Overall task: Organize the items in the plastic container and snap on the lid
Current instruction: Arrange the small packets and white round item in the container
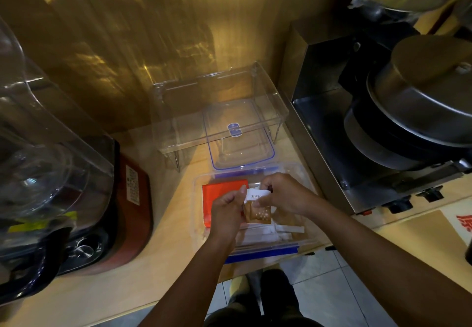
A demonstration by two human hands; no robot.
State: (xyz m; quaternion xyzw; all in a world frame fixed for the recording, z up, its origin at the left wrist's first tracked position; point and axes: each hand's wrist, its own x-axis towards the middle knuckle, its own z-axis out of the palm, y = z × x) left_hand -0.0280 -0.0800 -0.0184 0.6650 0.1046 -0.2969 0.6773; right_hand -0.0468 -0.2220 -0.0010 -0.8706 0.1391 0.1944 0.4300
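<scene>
- The container [201, 181] is sitting open on the counter [176, 224], close to its front edge, with blue clips showing at its far and near sides.
- Both hands are working over the container, meeting above its middle.
- The left hand [226, 211] is curling its fingers [236, 195] round the left end of a white packet [256, 195].
- The right hand [283, 194] is pinching the same packet at its right end, thumb and fingers [265, 200] closed on it.
- The packet is being held just above the contents, printed side up.
- A red packet [219, 196] is lying flat in the left part of the container.
- A brown sachet [259, 215] is lying under the hands, and white sachets [278, 232] are lying heaped toward the near right.
- The lid [242, 135] is lying just behind the container, partly under a clear stand [217, 91].
- A metal appliance [396, 122] is standing to the right, and a blender [63, 173] to the left.
</scene>
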